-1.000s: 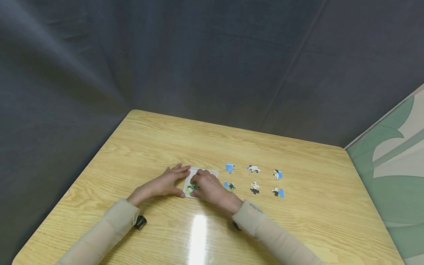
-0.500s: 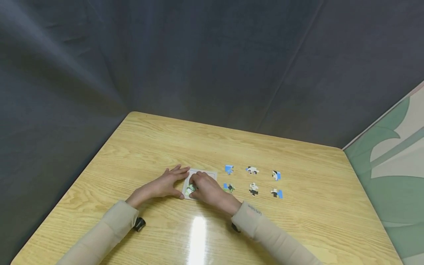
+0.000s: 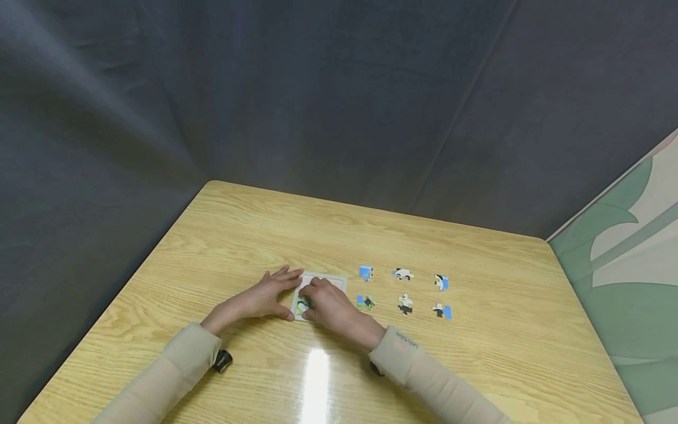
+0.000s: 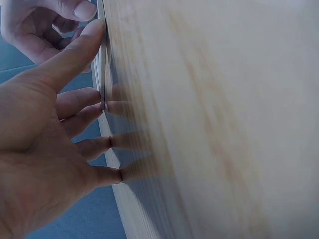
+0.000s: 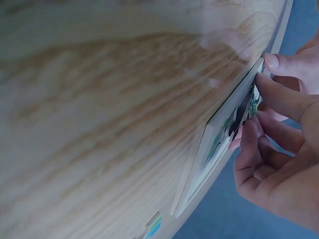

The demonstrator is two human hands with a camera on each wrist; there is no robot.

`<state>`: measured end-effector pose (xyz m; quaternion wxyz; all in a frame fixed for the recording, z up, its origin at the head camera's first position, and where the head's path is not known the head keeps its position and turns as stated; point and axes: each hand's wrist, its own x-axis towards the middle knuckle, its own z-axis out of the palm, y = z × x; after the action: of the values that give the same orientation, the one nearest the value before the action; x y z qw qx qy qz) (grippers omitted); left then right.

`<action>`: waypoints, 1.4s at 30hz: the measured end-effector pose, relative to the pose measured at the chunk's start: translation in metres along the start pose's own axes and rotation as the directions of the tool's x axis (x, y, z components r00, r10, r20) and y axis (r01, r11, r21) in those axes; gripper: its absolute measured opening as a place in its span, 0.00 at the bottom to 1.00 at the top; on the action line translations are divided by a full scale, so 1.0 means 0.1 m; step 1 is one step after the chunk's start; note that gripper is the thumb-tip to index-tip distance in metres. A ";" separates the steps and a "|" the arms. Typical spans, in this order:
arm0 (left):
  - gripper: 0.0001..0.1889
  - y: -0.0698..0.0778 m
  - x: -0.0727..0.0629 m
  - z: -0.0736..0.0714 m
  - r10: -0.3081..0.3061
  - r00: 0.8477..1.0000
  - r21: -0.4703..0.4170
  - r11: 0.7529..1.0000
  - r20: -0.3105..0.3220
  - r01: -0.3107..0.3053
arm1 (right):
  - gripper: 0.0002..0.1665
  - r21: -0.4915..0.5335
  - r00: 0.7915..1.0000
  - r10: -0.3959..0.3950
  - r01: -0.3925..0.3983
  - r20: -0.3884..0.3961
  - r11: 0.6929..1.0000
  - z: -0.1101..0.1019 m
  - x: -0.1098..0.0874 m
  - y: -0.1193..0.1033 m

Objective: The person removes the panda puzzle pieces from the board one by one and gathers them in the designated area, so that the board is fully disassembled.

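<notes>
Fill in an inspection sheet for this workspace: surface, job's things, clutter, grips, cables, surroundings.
Surface: wood-grain table, bright glare on the near part
Job's things: tray with a partly hidden puzzle section inside; six loose pieces to its right, two rows of three
Clutter: nothing seen
Grips: left grip spread, touching the tray's left side; right grip curled over the tray, pinching unclear
Cables: nothing seen
Surroundings: dark curtain behind and at left; green-and-pale cloth at right

Small dark lettering (image 3: 406, 340) stood on the cuff (image 3: 391, 358) of the person's beige right sleeve (image 3: 444, 384); it seemed to begin with "Le", the rest too small and blurred to read surely.
</notes>
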<state>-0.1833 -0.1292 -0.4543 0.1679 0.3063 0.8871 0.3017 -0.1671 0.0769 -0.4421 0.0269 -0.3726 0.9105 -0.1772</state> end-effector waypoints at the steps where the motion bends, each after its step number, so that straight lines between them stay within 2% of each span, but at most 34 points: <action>1: 0.44 0.00 0.00 0.00 0.000 1.000 0.003 1.000 0.000 0.000 | 0.22 -0.008 1.000 -0.003 0.003 0.001 1.000 0.00 0.00 0.00; 9: 0.44 0.00 0.00 -0.01 -0.002 1.000 0.008 1.000 -0.001 0.002 | 0.23 0.010 1.000 -0.008 0.008 0.022 1.000 -0.03 -0.02 -0.03; 16: 0.44 -0.02 0.01 0.00 -0.005 1.000 0.006 1.000 -0.003 0.005 | 0.23 -0.024 1.000 -0.009 0.009 0.006 1.000 -0.03 -0.01 -0.02; 26: 0.44 -0.02 0.01 0.02 -0.012 1.000 0.004 1.000 0.000 0.012 | 0.24 -0.057 1.000 0.004 -0.002 0.026 0.998 -0.03 -0.01 -0.03; 35: 0.44 -0.03 0.01 0.02 -0.004 1.000 0.008 1.000 0.002 0.004 | 0.20 -0.018 1.000 -0.018 0.018 0.010 1.000 -0.05 -0.05 0.01; 42: 0.44 -0.02 0.01 0.02 -0.005 1.000 0.008 1.000 0.001 0.005 | 0.19 -0.086 0.996 -0.091 0.090 0.003 0.992 -0.04 -0.08 0.03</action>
<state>-0.1838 -0.1295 -0.4572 0.1678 0.3051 0.8890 0.2975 -0.1641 0.0854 -0.4401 0.0023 -0.4142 0.8995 -0.1389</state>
